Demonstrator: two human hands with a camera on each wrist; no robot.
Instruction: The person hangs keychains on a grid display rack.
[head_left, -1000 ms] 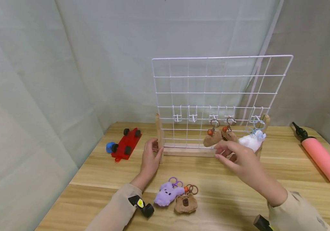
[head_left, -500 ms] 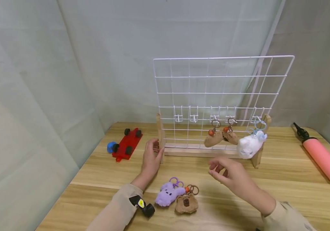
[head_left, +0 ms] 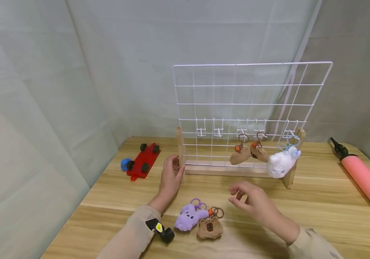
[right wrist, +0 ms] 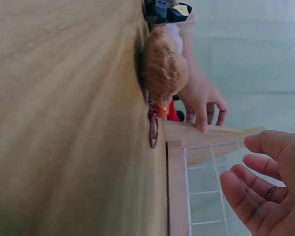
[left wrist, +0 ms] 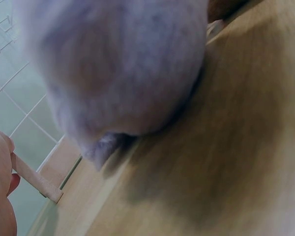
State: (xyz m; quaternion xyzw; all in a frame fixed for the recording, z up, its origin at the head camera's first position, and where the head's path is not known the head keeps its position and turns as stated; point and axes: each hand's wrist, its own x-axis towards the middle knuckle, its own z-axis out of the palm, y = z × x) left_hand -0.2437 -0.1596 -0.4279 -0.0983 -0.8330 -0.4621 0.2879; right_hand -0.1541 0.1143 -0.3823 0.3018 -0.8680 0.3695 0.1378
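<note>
My left hand (head_left: 171, 175) holds the left wooden post (head_left: 180, 144) of a white wire grid rack (head_left: 233, 104), its thumb at the post's front edge. Over the tabletop, my right hand (head_left: 253, 201) has loosely bent fingers and nothing between them; the right wrist view shows its bare fingers (right wrist: 255, 191). Between the hands lie a purple plush keychain (head_left: 188, 217) and a brown plush keychain (head_left: 210, 228) with metal rings. Two brown plush keychains (head_left: 240, 156) and a white plush keychain (head_left: 282, 163) hang from hooks on the rack. The purple plush fills much of the left wrist view.
Two hooks (head_left: 218, 132) on the rack's left side carry nothing. A red toy car (head_left: 144, 162) with black wheels and a blue piece (head_left: 125, 164) lies at left. At right is a pink hand pump (head_left: 364, 180) with a black nozzle. Pale cloth hangs behind the table.
My right hand has drawn back from beside the hanging keychains, moving down and left toward the two on the table. The white plush now shows fully. My left hand stays at the post.
</note>
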